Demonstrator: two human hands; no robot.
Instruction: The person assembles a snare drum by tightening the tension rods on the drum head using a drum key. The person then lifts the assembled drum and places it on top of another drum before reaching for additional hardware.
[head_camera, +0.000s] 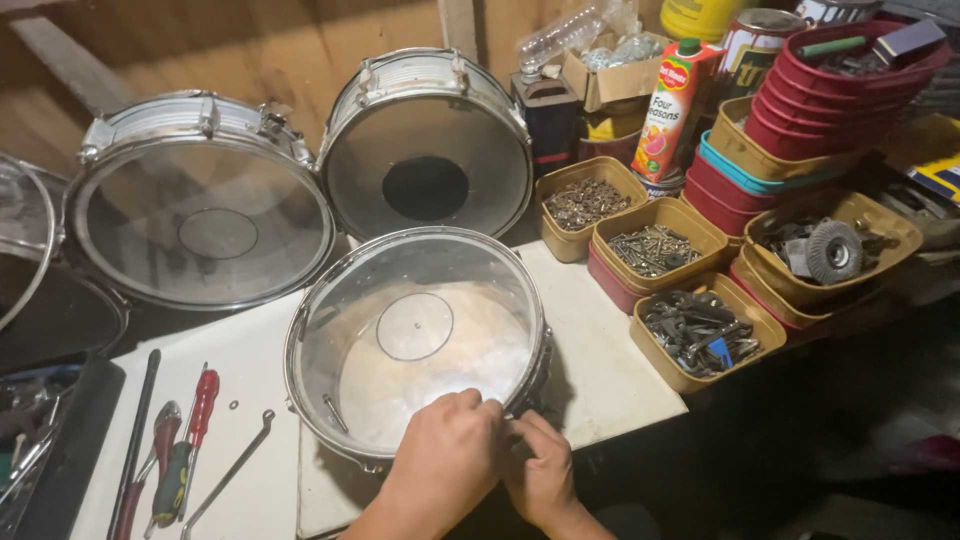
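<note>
Both hands, left and right, pinch something small at the drum's near rim; what, I cannot tell. Screwdrivers lie left of the drum, untouched. Fitting looks unfinished.

Dim warm light; glare on drumhead; dark, shadowed right edge

Both hands sit close together, low in the frame, fingertips meeting. The left hand curls knuckles-up; the right hand (partly tucked behind it) pinches inward.
</note>
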